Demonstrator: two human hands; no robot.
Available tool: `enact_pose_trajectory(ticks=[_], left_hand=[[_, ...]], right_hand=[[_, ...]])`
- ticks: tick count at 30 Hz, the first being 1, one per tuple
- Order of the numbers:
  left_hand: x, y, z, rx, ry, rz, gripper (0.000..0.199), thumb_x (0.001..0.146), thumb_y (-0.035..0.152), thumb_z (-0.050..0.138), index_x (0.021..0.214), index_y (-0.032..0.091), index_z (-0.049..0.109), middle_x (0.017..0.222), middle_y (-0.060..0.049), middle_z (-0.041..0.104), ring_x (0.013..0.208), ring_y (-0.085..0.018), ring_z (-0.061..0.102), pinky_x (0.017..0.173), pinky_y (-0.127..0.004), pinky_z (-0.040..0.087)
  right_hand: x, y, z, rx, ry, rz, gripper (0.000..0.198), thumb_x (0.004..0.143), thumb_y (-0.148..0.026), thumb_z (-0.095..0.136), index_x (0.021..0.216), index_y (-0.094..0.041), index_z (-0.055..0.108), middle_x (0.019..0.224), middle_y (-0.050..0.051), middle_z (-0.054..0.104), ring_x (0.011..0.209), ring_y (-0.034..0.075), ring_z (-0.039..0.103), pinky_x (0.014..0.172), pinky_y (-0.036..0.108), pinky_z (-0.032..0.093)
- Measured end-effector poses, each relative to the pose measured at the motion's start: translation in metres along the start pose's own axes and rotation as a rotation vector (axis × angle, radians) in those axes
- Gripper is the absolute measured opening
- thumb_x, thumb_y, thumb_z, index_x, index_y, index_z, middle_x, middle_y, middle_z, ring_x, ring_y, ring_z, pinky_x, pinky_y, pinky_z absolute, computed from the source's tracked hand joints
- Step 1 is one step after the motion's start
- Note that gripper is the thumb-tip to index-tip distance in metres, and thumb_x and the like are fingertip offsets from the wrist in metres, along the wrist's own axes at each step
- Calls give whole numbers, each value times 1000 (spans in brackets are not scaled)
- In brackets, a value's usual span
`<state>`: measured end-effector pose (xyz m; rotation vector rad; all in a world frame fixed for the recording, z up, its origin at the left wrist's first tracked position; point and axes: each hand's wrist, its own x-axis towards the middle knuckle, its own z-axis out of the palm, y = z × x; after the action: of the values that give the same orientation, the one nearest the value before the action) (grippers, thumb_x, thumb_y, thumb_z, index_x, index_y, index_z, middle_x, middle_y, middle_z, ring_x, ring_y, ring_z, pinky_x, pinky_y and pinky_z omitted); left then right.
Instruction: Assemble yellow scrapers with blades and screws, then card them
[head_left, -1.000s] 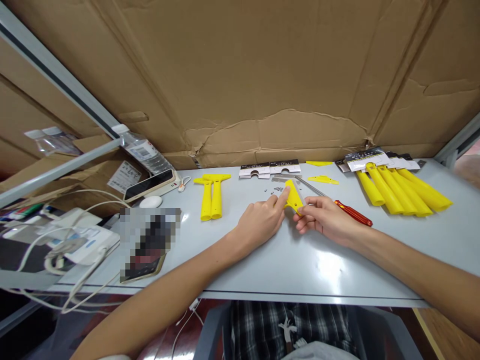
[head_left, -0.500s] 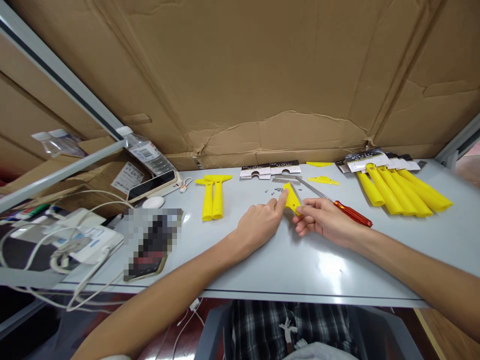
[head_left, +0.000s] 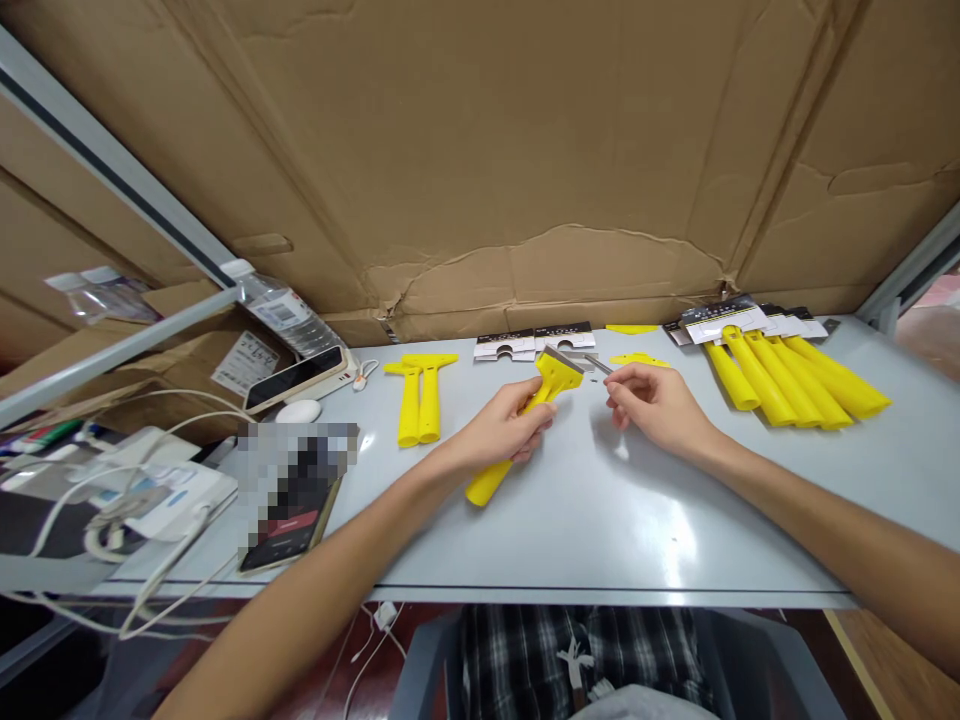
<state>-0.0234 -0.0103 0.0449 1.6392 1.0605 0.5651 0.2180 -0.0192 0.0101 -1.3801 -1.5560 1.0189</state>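
Observation:
My left hand (head_left: 517, 425) is closed around the handle of a yellow scraper (head_left: 489, 484). The scraper tilts, its wide head up to the right with a grey metal strip along the top edge, and its hollow handle end down to the left. To the right of the head, my right hand (head_left: 645, 398) has thumb and fingertips pinched together; what they hold, if anything, I cannot make out. A thin metal shaft (head_left: 598, 364) shows beside those fingertips. The red screwdriver handle is not visible now. Behind the scraper head lie flat metal blades (head_left: 581, 357), partly hidden, and small dark bits.
Two yellow scraper handles (head_left: 429, 400) lie left. Carded yellow scrapers (head_left: 795, 385) fan out right. Printed cards (head_left: 504, 346) and yellow plates (head_left: 637, 359) line the cardboard wall (head_left: 525, 150). A phone (head_left: 300, 510), a water bottle (head_left: 289, 312) and tangled cables (head_left: 112, 510) crowd the left side.
My left hand now grips the scraper's handle instead of pointing at its head. My right hand has let go of the scraper and moved slightly up and right, fingers pinched.

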Motion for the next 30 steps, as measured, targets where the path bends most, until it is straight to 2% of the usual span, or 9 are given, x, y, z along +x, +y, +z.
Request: enact_pose_trajectory(ticks=[2, 4, 7, 10, 14, 19, 22, 26, 30], left_hand=[[2, -1, 4, -286, -81, -112, 16, 93, 33, 57, 92, 24, 43, 69, 9, 43, 43, -5, 32, 39, -17, 26], [6, -6, 8, -433, -131, -154, 20, 91, 31, 58, 87, 23, 41, 69, 9, 43, 41, -3, 29, 37, -15, 23], [12, -17, 9, -537, -200, -166, 24, 89, 31, 61, 81, 22, 40, 67, 8, 43, 40, -1, 27, 34, -14, 22], [18, -25, 5, -586, -234, -148, 27, 89, 32, 64, 80, 21, 41, 66, 8, 43, 39, -1, 27, 33, -13, 23], [21, -28, -2, -621, -213, -142, 28, 87, 32, 66, 81, 21, 41, 65, 9, 44, 37, -1, 26, 31, -13, 24], [23, -30, -1, -634, -205, -153, 27, 88, 31, 65, 84, 22, 41, 65, 9, 44, 37, -1, 26, 32, -12, 24], [24, -30, 0, -639, -200, -153, 26, 88, 30, 65, 85, 22, 41, 65, 9, 44, 37, -1, 26, 32, -12, 24], [24, -30, 0, -638, -198, -164, 25, 89, 30, 64, 84, 22, 41, 64, 9, 44, 37, -1, 26, 31, -12, 24], [23, -30, 0, -639, -205, -169, 25, 89, 30, 64, 84, 21, 41, 64, 8, 45, 37, -1, 26, 32, -12, 24]], right_hand=[[5, 12, -5, -320, 80, -215, 30, 94, -35, 57, 110, -13, 70, 97, 8, 68, 82, 12, 65, 82, 28, 54], [10, 22, -8, -567, 99, -378, 30, 95, -27, 53, 114, -16, 73, 109, 8, 68, 102, 17, 65, 96, 34, 53], [16, 33, -10, -778, 60, -486, 37, 96, -19, 48, 125, -17, 71, 121, 8, 65, 117, 20, 61, 104, 37, 51], [20, 40, -12, -867, 31, -525, 39, 96, -15, 45, 125, -16, 72, 127, 10, 63, 115, 18, 61, 102, 33, 51], [22, 43, -15, -955, 32, -562, 41, 98, -14, 42, 127, -15, 71, 133, 9, 60, 116, 18, 58, 102, 32, 48], [19, 40, -14, -1109, -22, -533, 48, 98, -14, 40, 138, -23, 65, 149, 4, 51, 112, 20, 52, 98, 34, 42], [17, 39, -12, -1150, -37, -543, 51, 97, -11, 38, 138, -26, 64, 155, 1, 45, 115, 20, 48, 96, 33, 37], [18, 41, -11, -1115, -60, -540, 53, 93, -4, 38, 133, -23, 68, 144, 5, 55, 114, 19, 46, 96, 31, 33], [23, 45, -13, -1069, -57, -534, 46, 95, -7, 42, 127, -21, 72, 128, 8, 63, 112, 18, 49, 96, 30, 32]])
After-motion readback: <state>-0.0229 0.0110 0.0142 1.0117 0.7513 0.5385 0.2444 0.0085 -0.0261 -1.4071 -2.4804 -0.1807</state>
